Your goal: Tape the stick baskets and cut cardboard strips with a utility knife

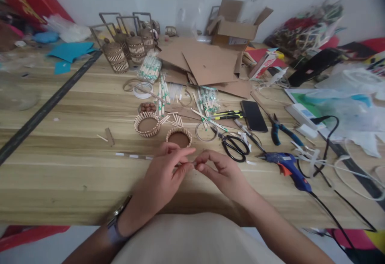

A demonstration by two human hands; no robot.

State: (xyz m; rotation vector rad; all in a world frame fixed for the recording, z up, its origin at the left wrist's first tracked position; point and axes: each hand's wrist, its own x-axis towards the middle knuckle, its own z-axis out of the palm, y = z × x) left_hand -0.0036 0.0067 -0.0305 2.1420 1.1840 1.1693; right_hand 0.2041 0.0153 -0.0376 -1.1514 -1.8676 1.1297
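Note:
My left hand point(164, 175), with a watch on its wrist, pinches something too small to make out between thumb and fingers. My right hand point(222, 173) is closed in a pinch beside it, the fingertips of both hands nearly touching over the table's front part. Just beyond them sits a round brown base ringed with short sticks point(178, 137), partly hidden by my left hand. A second stick-ringed base point(147, 124) stands to its left. A strip with white pieces point(134, 156) lies flat and runs towards my left hand.
Black scissors point(235, 147), a blue glue gun point(287, 167), pliers point(282, 131) and a phone point(254, 116) lie to the right. Loose sticks point(177, 120) and a clear ring point(206, 131) are behind the hands. Cardboard sheets point(210, 63) and lidded stick containers point(116, 57) stand farther back.

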